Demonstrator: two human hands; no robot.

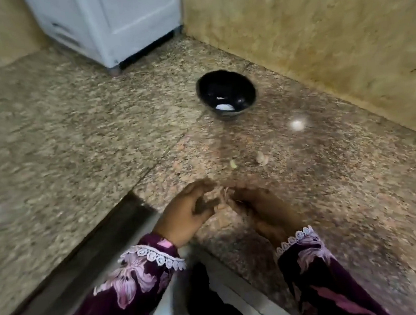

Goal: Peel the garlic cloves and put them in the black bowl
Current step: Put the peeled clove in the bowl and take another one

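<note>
The black bowl (226,93) stands on the speckled granite counter (72,134), well beyond my hands, with something white at its bottom. My left hand (189,213) and my right hand (260,209) meet close together near the counter's front corner. Their fingers curl round a small pale garlic clove (222,199) held between them; the picture is blurred, so the clove's skin is hard to make out. A loose garlic clove (261,157) and a small greenish scrap (233,163) lie on the counter between my hands and the bowl.
A white appliance (112,24) stands at the back of the counter, left of the bowl. A yellowish wall (317,32) runs along the right side. The counter's inner edge (121,216) drops away just left of my left hand.
</note>
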